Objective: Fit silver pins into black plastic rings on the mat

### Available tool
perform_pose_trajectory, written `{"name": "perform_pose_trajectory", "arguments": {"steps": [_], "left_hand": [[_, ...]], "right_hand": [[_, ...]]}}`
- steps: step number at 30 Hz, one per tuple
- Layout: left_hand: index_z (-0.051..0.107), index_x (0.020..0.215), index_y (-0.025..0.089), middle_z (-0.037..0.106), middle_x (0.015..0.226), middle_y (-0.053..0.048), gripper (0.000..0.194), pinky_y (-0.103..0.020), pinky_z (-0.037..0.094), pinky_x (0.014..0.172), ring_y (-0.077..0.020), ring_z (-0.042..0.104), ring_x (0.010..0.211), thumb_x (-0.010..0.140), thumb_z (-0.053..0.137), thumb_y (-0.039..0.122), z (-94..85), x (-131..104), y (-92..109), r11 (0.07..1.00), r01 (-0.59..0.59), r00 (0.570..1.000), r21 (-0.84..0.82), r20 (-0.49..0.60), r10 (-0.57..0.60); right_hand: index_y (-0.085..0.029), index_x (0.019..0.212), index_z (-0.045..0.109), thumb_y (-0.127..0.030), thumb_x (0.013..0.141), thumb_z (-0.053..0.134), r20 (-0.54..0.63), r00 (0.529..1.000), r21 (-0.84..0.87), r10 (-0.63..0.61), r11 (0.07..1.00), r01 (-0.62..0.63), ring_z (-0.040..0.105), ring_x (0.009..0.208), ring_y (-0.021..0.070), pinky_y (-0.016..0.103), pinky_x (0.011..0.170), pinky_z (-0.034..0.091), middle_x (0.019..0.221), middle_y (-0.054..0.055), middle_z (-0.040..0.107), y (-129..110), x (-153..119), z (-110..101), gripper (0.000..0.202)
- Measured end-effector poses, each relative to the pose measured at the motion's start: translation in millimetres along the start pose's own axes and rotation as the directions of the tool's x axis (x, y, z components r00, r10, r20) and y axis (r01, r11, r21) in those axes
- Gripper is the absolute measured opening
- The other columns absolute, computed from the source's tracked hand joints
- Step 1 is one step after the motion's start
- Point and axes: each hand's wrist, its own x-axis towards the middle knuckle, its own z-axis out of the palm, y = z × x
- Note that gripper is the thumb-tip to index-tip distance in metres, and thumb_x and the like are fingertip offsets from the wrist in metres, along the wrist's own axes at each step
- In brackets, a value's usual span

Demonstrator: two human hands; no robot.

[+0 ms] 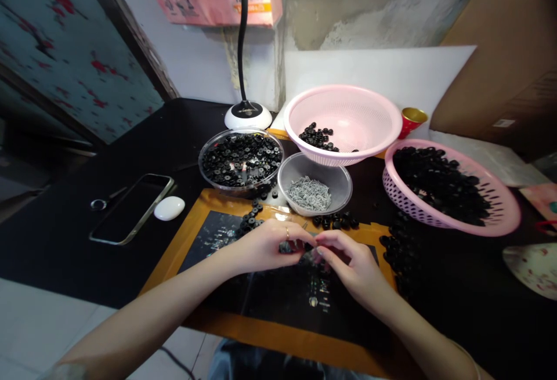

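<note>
Both hands meet at frame centre over the orange-edged mat point(278, 333): left hand point(265, 246) and right hand point(352, 267), fingertips together, pinch a small black part point(290, 247), half hidden. Just above sits the grey bowl of screws point(314, 184).

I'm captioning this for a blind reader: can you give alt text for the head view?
Two bare hands, left hand and right hand, meet over an orange-edged mat, pinching a small part between them. Behind sit a clear bowl of black rings, a bowl of screws and two pink baskets.
</note>
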Motion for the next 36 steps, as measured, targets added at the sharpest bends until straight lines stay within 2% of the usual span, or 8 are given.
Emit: {"name": "perform_pose_trajectory", "arguments": {"steps": [6, 9, 14, 21, 26, 31, 36], "left_hand": [[0.066, 0.098, 0.011, 0.071, 0.09, -0.007, 0.02, -0.021, 0.053, 0.07, -0.0132, 0.066, 0.076, 0.079, 0.06, 0.013, 7.1, 1, 0, 0.998, 0.032, 0.999, -0.045, -0.041, -0.034], [0.068, 0.099, 0.01, 0.073, 0.089, -0.007, 0.022, -0.019, 0.054, 0.066, -0.0134, 0.068, 0.075, 0.079, 0.063, 0.017, 8.8, 1, 0, 0.988, 0.075, 0.994, -0.135, -0.067, -0.085], [0.07, 0.1, 0.008, 0.074, 0.087, -0.01, 0.026, -0.021, 0.056, 0.066, -0.0162, 0.069, 0.076, 0.076, 0.067, 0.019, 8.4, 0, 0, 0.948, 0.153, 0.984, -0.278, -0.044, -0.172], [0.072, 0.095, 0.009, 0.071, 0.093, -0.012, 0.022, -0.02, 0.056, 0.069, -0.0153, 0.068, 0.079, 0.074, 0.07, 0.015, 10.7, 1, 0, 0.91, 0.065, 0.987, -0.411, -0.11, -0.12], [0.072, 0.095, 0.008, 0.072, 0.087, -0.011, 0.023, -0.019, 0.057, 0.068, -0.0146, 0.068, 0.075, 0.072, 0.07, 0.013, 11.8, 1, 0, 0.9, 0.06, 0.98, -0.432, -0.146, -0.136], [0.072, 0.094, 0.009, 0.074, 0.086, -0.009, 0.023, -0.021, 0.057, 0.07, -0.0157, 0.07, 0.075, 0.071, 0.07, 0.013, 17.4, -1, -3, 0.855, 0.148, 0.945, -0.497, -0.183, -0.27], [0.071, 0.085, 0.009, 0.075, 0.08, -0.007, 0.02, -0.02, 0.057, 0.067, -0.0142, 0.07, 0.07, 0.065, 0.072, 0.011, 17.7, 2, 1, 0.754, 0.254, 0.898, -0.606, -0.142, -0.416]], "right_hand": [[-0.023, 0.095, 0.054, -0.027, 0.09, 0.054, 0.036, 0.999, 0.094, 0.029, 0.995, -0.032, 0.059, 0.066, 0.0128, 0.025, 0.062, 0.047, 0.072, -0.002, 0.061, -1, 0, 2, 0.007], [-0.022, 0.093, 0.054, -0.027, 0.09, 0.055, 0.067, 0.997, 0.214, 0.046, 0.975, -0.059, 0.055, 0.064, 0.0102, 0.022, 0.061, 0.045, 0.07, -0.003, 0.058, -4, 1, 2, 0.006], [-0.021, 0.092, 0.052, -0.029, 0.091, 0.055, 0.153, 0.985, 0.363, 0.081, 0.923, -0.132, 0.052, 0.059, 0.0075, 0.019, 0.057, 0.042, 0.065, -0.005, 0.057, -9, 1, 0, 0.009], [-0.02, 0.094, 0.051, -0.028, 0.092, 0.055, 0.191, 0.978, 0.497, 0.079, 0.852, -0.165, 0.049, 0.052, 0.0047, 0.016, 0.052, 0.038, 0.061, -0.006, 0.058, -6, 1, -1, 0.009], [-0.02, 0.094, 0.051, -0.027, 0.092, 0.055, 0.198, 0.978, 0.553, 0.066, 0.816, -0.168, 0.049, 0.05, 0.0044, 0.016, 0.05, 0.037, 0.059, -0.006, 0.058, -1, 2, 1, 0.008], [-0.02, 0.094, 0.053, -0.023, 0.09, 0.058, 0.194, 0.979, 0.581, 0.057, 0.798, -0.162, 0.053, 0.056, 0.0053, 0.017, 0.054, 0.04, 0.065, -0.005, 0.06, -1, 3, 1, 0.008], [-0.021, 0.096, 0.053, -0.023, 0.09, 0.057, 0.188, 0.981, 0.539, 0.055, 0.829, -0.15, 0.056, 0.063, 0.008, 0.02, 0.06, 0.044, 0.072, -0.003, 0.062, -3, 1, 0, 0.008]]}}
